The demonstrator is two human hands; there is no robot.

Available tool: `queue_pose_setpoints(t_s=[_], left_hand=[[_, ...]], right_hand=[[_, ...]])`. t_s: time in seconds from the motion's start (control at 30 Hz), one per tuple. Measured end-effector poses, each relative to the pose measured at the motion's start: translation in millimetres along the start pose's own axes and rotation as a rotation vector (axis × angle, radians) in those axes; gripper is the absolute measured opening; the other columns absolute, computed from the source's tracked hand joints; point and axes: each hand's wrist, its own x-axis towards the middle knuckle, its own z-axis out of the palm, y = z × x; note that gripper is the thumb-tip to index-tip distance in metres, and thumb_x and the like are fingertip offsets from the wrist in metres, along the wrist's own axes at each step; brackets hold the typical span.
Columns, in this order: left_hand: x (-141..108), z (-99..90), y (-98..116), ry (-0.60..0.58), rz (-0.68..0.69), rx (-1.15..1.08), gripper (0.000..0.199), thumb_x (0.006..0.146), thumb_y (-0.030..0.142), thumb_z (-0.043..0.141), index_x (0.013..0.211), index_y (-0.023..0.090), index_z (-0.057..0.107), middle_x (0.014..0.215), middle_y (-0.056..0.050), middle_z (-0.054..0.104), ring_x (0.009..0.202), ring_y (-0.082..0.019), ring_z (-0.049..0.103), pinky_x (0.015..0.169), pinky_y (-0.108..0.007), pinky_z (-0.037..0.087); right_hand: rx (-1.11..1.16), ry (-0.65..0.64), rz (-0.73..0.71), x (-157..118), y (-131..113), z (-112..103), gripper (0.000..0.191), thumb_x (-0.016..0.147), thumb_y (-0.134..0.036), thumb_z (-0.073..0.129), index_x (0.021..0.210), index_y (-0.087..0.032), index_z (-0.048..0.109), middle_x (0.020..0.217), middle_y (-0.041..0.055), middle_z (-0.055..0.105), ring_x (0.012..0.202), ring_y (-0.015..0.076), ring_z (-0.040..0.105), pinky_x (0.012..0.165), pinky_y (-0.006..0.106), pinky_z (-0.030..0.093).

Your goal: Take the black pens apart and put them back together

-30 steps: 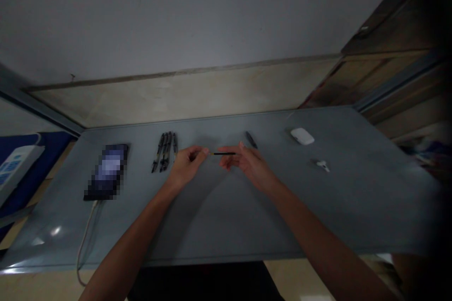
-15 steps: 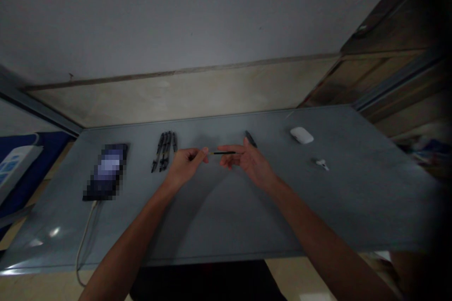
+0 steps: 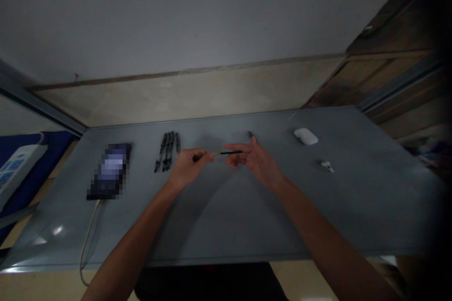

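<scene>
Both hands have slid a little toward the tabletop's right edge since the earlier frame, carrying the rod (image 3: 231,152) along, and the right hand (image 3: 259,162) now hides more of the lone pen (image 3: 251,135) behind it. The rod, thin and black with a yellowish left end, hangs level above the middle of the tabletop (image 3: 226,225), running between the two hands. The left hand (image 3: 189,167) has its grip closed, thumb and forefinger pinching the yellowish end. The right hand's grip is loose, its fingers spread around the black end; whether they pinch it, I cannot tell. The lone pen lies toward the far edge. Left of the hands, a row of pens (image 3: 168,150) points from the far edge toward the near one. The phone (image 3: 112,164) lies near the left edge, its cable (image 3: 88,240) dropping over the near edge. Toward the far right corner sits a white case (image 3: 306,136), with an earbud (image 3: 326,165) just nearer the right edge.
</scene>
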Motion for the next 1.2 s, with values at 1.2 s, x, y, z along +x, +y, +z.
queue_pose_setpoints(t_s=[1.2], left_hand=[[3,11.8,-5,0.017,0.075,-0.015,0.041,0.087,0.051,0.059,0.082,0.013,0.072,0.054,0.004,0.044,0.049,-0.009,0.034,0.048,-0.025,0.021]], right_hand=[[-0.061,0.053,0.002,5,8,-1,0.061,0.094,-0.064,0.044,0.109,-0.015,0.076,0.081,0.0127,0.072,0.077,0.0226,0.063,0.069,0.034,0.045]])
